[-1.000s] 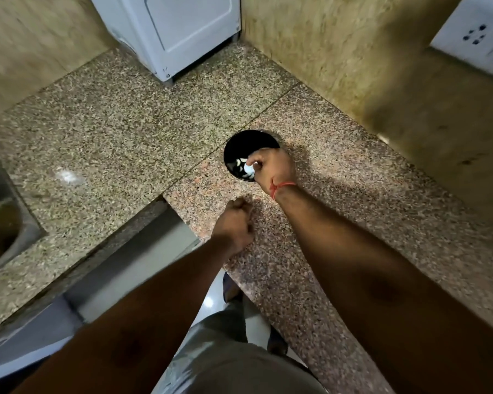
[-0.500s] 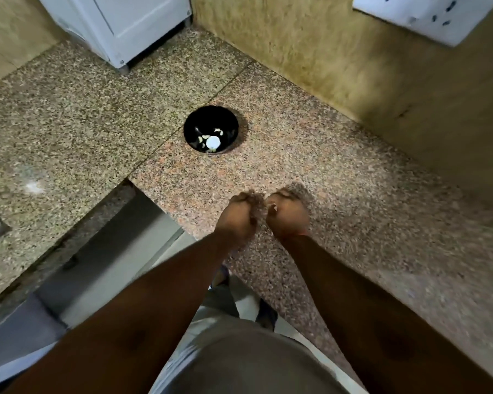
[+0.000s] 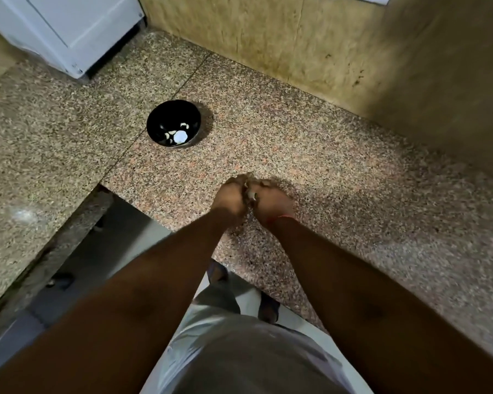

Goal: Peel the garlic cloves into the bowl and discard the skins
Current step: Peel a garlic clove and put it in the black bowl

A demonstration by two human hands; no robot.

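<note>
Both hands meet over the speckled pink and brown stone worktop (image 3: 339,172), close to its front edge. The left hand (image 3: 229,201) and the right hand (image 3: 272,203) are curled and pressed together, and both pinch one small pale garlic clove (image 3: 251,194) between them. They hold it tight like this, I think, so the fingers can pull the thin skin off. It is too small to tell how much skin is left on it.

A thin red thread (image 3: 285,216) goes round the right wrist.

The small round black bowl (image 3: 173,124) sits further back on the worktop, well apart from the hands. Inside it lie a few white garlic pieces (image 3: 180,135). The bowl waits there so each peeled clove can be dropped in.

A white machine (image 3: 69,32) stands in the far corner, by the yellow-brown wall (image 3: 296,38).

I see no bin or pile for the skins, so I cannot tell where they go.
</note>
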